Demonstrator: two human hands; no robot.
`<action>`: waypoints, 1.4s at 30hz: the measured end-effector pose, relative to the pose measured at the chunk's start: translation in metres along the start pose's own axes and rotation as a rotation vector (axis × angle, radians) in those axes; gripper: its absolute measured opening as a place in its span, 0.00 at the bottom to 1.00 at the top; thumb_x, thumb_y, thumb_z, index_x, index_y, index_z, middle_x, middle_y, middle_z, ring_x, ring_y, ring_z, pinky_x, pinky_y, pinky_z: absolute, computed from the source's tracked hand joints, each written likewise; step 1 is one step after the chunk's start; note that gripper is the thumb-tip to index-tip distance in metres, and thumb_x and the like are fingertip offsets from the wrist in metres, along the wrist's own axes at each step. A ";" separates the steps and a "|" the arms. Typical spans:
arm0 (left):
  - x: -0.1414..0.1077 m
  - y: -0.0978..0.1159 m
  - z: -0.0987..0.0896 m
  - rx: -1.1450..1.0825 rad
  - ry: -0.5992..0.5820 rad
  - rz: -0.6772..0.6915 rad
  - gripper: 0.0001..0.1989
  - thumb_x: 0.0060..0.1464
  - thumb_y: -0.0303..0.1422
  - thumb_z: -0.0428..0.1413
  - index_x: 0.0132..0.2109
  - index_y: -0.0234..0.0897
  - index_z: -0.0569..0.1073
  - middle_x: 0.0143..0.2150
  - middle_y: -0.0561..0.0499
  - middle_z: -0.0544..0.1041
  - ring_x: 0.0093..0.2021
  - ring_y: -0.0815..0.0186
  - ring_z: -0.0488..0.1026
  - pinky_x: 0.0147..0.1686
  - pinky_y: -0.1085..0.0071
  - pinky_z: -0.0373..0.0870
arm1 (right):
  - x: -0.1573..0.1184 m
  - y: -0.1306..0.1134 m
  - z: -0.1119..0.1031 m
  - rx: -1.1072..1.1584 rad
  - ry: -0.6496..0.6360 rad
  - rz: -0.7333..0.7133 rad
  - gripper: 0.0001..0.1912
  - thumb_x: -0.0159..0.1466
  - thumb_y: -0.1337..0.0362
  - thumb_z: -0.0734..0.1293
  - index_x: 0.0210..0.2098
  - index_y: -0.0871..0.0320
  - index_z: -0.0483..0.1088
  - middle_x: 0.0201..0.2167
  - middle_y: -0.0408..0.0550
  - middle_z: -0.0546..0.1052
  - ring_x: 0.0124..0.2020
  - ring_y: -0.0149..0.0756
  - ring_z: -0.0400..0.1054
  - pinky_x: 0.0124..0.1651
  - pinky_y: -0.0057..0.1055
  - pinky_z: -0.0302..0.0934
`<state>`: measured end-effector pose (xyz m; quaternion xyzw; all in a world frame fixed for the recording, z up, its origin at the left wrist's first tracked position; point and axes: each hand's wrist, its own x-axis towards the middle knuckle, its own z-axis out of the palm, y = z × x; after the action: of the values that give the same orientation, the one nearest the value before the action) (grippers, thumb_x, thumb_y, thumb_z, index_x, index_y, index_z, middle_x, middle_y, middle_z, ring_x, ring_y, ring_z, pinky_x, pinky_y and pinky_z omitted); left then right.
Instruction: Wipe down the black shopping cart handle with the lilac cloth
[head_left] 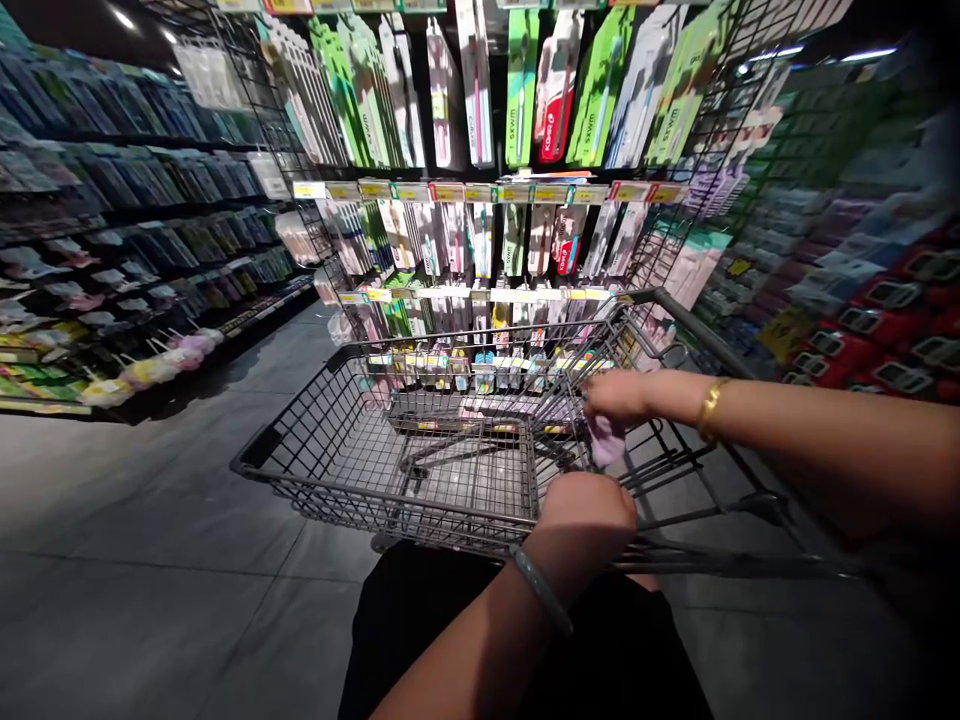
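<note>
While my right hand [619, 395] was closed on a soft lilac cloth [608, 442], my left hand [589, 510] was bent down just below it. From far off, I could not tell if the left fingers were apart or together, because the back of the hand hid them. The cloth hung between my two hands, in front of the wires of a dark shopping cart [256, 452]. A gold bracelet [711, 410] went round the right wrist, and a pale bracelet [541, 590] went round the left. The cart stood on a hard grey floor [135, 620] with thin straight lines in it. Behind the cart I saw a bright wire rack [259, 100] with rows of toothbrush packs [520, 90], many of them green or white. Price tags [448, 193] ran in strips between the rows. Long dark shelves [262, 308] full of packs stood to the left, with fluffy puffs [146, 373] low down. To the right, red things [885, 320] looked blurry. A lamp [122, 18] shone up high.
</note>
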<state>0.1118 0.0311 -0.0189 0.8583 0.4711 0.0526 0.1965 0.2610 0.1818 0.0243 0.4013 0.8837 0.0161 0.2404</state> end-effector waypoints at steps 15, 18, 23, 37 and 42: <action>-0.003 0.000 -0.005 -0.040 0.023 -0.052 0.21 0.64 0.36 0.42 0.42 0.35 0.80 0.39 0.43 0.82 0.40 0.58 0.78 0.40 0.66 0.71 | -0.003 0.079 -0.037 -0.161 0.353 0.365 0.15 0.66 0.70 0.60 0.45 0.63 0.77 0.47 0.61 0.76 0.48 0.44 0.62 0.43 0.36 0.50; -0.003 0.001 -0.006 -0.071 0.030 -0.073 0.21 0.64 0.37 0.43 0.42 0.36 0.81 0.39 0.42 0.82 0.40 0.58 0.78 0.40 0.66 0.71 | -0.020 0.084 -0.039 -0.129 0.287 0.356 0.12 0.64 0.68 0.63 0.42 0.60 0.78 0.41 0.58 0.77 0.40 0.39 0.63 0.39 0.33 0.48; -0.001 0.003 -0.009 -0.060 0.024 -0.094 0.22 0.63 0.36 0.42 0.43 0.35 0.81 0.40 0.40 0.82 0.42 0.54 0.79 0.41 0.63 0.72 | -0.073 0.021 -0.016 -0.151 0.233 -0.046 0.08 0.63 0.66 0.65 0.36 0.55 0.78 0.35 0.52 0.78 0.38 0.40 0.62 0.36 0.33 0.46; 0.003 0.005 -0.001 0.044 0.066 -0.119 0.22 0.64 0.39 0.42 0.43 0.38 0.80 0.42 0.41 0.82 0.43 0.55 0.79 0.43 0.64 0.72 | -0.176 -0.039 0.001 0.218 0.296 -0.001 0.18 0.54 0.76 0.64 0.36 0.50 0.78 0.36 0.45 0.78 0.41 0.40 0.65 0.43 0.34 0.51; 0.000 0.006 -0.001 0.094 0.116 -0.125 0.22 0.65 0.40 0.42 0.40 0.38 0.79 0.39 0.42 0.82 0.41 0.55 0.79 0.41 0.64 0.72 | -0.214 -0.051 0.000 0.458 0.273 -0.160 0.24 0.47 0.80 0.61 0.36 0.52 0.76 0.36 0.42 0.78 0.44 0.38 0.67 0.47 0.32 0.55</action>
<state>0.1162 0.0283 -0.0151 0.8311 0.5361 0.0678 0.1311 0.3457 -0.0061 0.1016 0.3684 0.9173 -0.1493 0.0225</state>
